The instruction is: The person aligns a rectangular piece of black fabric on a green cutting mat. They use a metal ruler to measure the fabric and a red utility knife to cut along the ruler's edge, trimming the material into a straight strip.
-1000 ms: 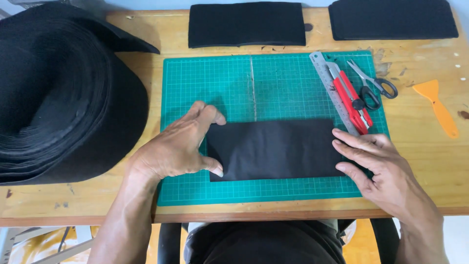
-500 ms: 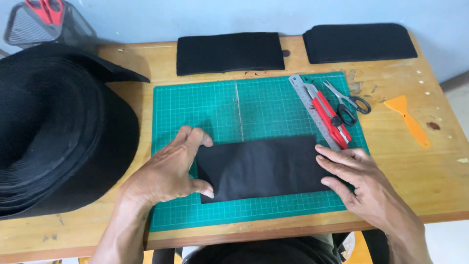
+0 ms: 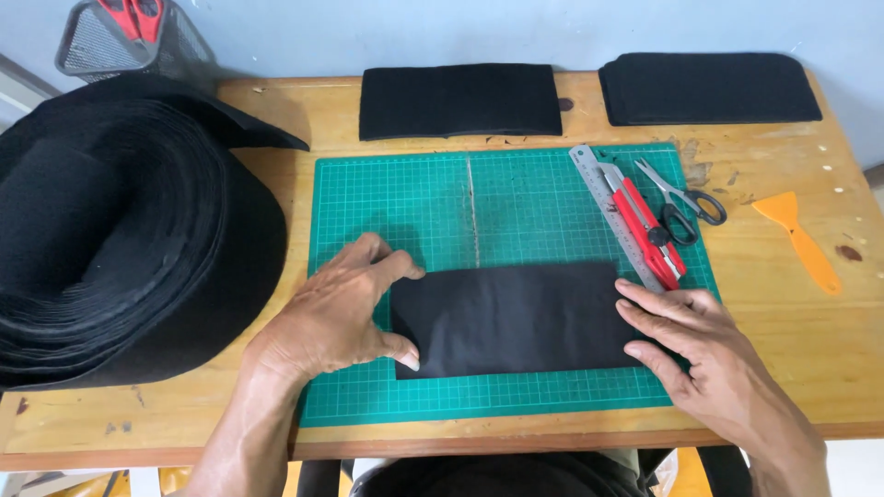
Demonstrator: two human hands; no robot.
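Observation:
A black rectangle of fabric (image 3: 516,317) lies flat on the lower half of a green cutting mat (image 3: 414,198). My left hand (image 3: 341,317) rests on the mat at the piece's left end, fingers spread, thumb and fingertips touching its edge. At the right end, my right hand (image 3: 704,354) lies with its fingers flat on the fabric's edge. Neither hand grips anything.
A big roll of black fabric (image 3: 110,230) fills the table's left side. Two stacks of cut black pieces (image 3: 459,99) (image 3: 709,87) sit at the back. A metal ruler (image 3: 610,207), red utility knife (image 3: 649,230), scissors (image 3: 681,204) and orange scraper (image 3: 799,239) lie right. A mesh basket (image 3: 129,41) is back left.
The camera view has shifted slightly. Both hands stay at the ends of the black piece, which has kept its place on the mat.

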